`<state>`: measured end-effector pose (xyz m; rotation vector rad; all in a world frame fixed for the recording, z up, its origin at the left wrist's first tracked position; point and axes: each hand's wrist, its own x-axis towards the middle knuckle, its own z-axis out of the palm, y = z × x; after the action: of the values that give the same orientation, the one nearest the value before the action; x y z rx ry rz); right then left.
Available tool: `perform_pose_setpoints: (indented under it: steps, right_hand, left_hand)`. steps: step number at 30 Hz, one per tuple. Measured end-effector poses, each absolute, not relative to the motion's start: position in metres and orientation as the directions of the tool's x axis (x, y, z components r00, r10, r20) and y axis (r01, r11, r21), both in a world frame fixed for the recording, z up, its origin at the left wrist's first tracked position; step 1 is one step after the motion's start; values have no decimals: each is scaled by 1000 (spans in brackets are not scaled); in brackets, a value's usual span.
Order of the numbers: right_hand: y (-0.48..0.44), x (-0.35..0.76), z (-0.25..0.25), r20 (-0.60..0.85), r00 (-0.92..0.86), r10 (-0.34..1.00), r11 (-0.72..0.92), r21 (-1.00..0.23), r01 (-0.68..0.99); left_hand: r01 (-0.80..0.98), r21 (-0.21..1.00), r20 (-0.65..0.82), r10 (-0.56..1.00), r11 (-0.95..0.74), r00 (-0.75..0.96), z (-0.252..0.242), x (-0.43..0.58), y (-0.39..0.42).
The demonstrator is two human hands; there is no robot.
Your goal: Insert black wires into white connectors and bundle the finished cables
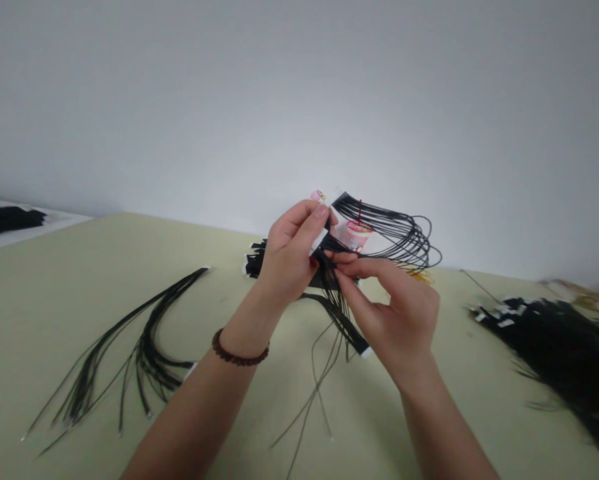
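Note:
My left hand (290,253) is closed on a black wire harness, its thumb and fingers at the white connector (318,241). From there the harness's black wires (409,237) loop out to the right and back to another white end piece (338,195) above the fingers. My right hand (394,313) pinches several black wires just below and right of that connector. Thin wire ends (313,393) hang down under the hands. Beneath them lies a black wire bundle with a white tip (365,352). The fingertips partly hide where the wires meet the connector.
Two black wire bundles (152,333) lie on the pale green table (229,413) at left. A large black wire pile (554,353) is at right. Behind the hands are a stack of black harnesses (255,260) and a pink cup (358,235) near the wall.

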<state>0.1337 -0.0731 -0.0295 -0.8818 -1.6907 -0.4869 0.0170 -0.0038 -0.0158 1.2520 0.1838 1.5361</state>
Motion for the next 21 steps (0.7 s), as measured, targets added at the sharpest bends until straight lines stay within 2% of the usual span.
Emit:
perform_pose_setpoints:
  steps: [3,5,9,13,15,18,19,21]
  right_hand:
    - [-78,136,-27,938,-130,321,605,-97,791]
    - [-80,137,-26,920,-134,368,602,-126,789]
    - [-84,141,-23,841,-118,529,616,-284,734]
    - [-91,146,-17,728,-193,658,640,-405,653]
    - [-97,152,-13,673,-200,712,650,-523,552]
    - [-105,171,-6,662,-145,736,675,-699,237]
    - [-107,180,-5,690,-122,714,700,-696,161]
    - [-109,201,-3,783,-57,620,764,-584,275]
  left_hand:
    - [-562,682,628,769,-468,121,-16,14,-3]
    - [-491,699,643,758,-521,111,-17,12,-3]
    - [-375,685,697,711,-624,89,-17,10,-6]
    - [-339,670,717,693,-660,66,-17,8,-8]
    - [-358,681,699,713,-638,59,-16,7,-7]
    - [-413,695,660,750,-589,40,-14,6,-4]
    - [-426,700,646,763,-573,36,-13,6,-3]
    - [-434,724,605,796,-536,26,-11,7,-2]
